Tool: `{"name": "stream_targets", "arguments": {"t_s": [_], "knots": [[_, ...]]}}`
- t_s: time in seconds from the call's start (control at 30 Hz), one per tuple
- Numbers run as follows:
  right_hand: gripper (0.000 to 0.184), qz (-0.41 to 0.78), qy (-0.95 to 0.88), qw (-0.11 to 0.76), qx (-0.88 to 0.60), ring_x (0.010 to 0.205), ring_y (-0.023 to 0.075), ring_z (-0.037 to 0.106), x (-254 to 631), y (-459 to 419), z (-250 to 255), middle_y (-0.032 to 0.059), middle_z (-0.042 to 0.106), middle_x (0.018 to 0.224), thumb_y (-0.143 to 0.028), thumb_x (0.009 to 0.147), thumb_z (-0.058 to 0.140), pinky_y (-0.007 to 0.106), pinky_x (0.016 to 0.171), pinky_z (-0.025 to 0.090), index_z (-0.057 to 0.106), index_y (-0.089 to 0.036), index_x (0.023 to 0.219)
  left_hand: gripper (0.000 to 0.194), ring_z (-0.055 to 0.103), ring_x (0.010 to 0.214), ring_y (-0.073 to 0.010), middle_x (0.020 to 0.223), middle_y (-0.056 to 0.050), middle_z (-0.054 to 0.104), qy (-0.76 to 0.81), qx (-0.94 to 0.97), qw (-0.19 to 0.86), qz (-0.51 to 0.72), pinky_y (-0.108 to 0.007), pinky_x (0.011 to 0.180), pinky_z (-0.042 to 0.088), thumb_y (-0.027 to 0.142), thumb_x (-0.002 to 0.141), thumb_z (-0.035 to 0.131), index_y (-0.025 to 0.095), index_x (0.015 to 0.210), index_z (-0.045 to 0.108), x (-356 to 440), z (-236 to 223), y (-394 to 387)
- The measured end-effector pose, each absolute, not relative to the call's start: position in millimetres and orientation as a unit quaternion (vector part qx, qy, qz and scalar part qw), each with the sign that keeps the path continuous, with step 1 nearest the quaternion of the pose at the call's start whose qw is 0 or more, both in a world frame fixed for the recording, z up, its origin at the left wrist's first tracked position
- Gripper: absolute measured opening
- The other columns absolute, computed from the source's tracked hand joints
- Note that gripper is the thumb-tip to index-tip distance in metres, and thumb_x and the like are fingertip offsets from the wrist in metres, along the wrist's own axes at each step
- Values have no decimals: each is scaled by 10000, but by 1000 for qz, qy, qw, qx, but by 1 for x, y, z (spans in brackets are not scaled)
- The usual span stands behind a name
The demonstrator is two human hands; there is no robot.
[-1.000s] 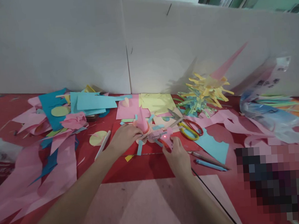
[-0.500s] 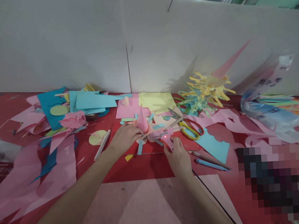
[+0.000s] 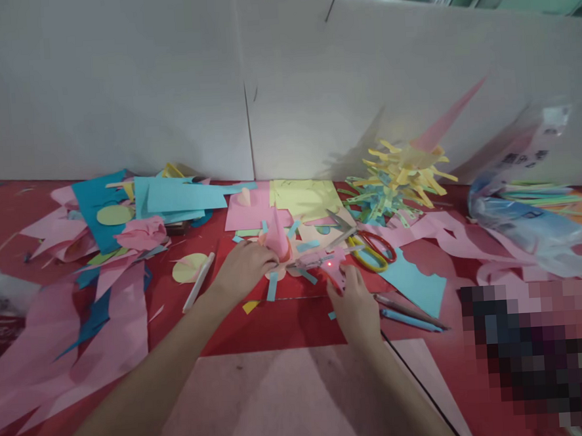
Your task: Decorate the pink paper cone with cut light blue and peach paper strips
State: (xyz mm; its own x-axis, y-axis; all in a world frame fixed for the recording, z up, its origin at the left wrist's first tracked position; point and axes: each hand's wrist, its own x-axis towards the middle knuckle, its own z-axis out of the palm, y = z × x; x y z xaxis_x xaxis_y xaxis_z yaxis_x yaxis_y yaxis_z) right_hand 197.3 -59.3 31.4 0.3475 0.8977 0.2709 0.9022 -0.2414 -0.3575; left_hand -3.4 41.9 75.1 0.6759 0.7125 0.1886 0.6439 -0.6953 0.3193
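My right hand (image 3: 356, 304) is wrapped around a pink glue gun (image 3: 334, 260) with a small red light, its black cord trailing toward me. The nozzle points left, close to a pink paper cone (image 3: 276, 235). Fingers of my left hand (image 3: 247, 265) are closed at the base of this cone, which stands upright. Around it several light-blue paper strips (image 3: 272, 286) stick out. Yellow-handled and red-handled scissors (image 3: 369, 256) lie just beyond the glue gun.
Blue paper sheets (image 3: 186, 195) and pink paper strips (image 3: 100, 328) are heaped at left. A fringed yellow and green paper piece (image 3: 401, 172) with a pink spike stands at back right, near a plastic bag (image 3: 532, 219). Pens (image 3: 410, 319) lie at right. A white board (image 3: 115, 84) rises behind.
My right hand has moved slightly right with the glue gun, drawing its nozzle away from the cone's base. My left hand stays almost in place.
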Motion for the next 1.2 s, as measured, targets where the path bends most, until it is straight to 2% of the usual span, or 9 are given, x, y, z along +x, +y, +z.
{"name": "stream_targets", "arguments": {"t_s": [0.27,0.37,0.57,1.0,1.1,1.2], "knots": [[219,-11,-563,228,-794,830,174,605,199,-59,32,43,578,1104,-309,825,472,235,496,341,447,-214,1021,207,584,833,-198,837,-32,671,404,905,48,126,-321,746,360,305,847,458,211,833,642,5,83,34],[230,-1,-556,222,-801,809,164,606,198,-59,33,35,574,1100,-310,822,473,234,488,332,439,-222,1031,228,582,795,-180,832,-27,669,404,905,44,123,-305,711,355,321,853,455,198,813,643,11,83,33],[236,20,-556,229,-799,886,178,600,196,-60,36,53,565,1118,-304,829,443,242,502,349,441,-211,1045,277,571,764,-160,789,-19,676,391,908,73,133,-295,666,345,242,868,412,193,739,653,14,79,34],[286,6,-545,229,-807,829,176,604,197,-59,36,54,577,1092,-367,798,487,244,499,348,459,-210,1034,269,571,757,-182,769,-26,667,391,913,37,109,-321,672,353,267,875,423,178,733,633,19,78,34],[365,-4,-527,254,-811,873,199,597,202,-58,37,67,587,1082,-429,774,500,253,528,366,455,-201,1055,242,566,801,-193,809,-35,644,412,897,19,163,-333,723,381,300,875,425,178,779,611,18,86,25],[416,1,-495,278,-823,879,218,595,210,-57,38,77,596,1080,-472,753,506,264,563,379,456,-196,1061,221,542,892,-209,921,-62,600,489,810,-21,323,-345,793,408,364,853,453,185,916,566,18,97,19]]}}
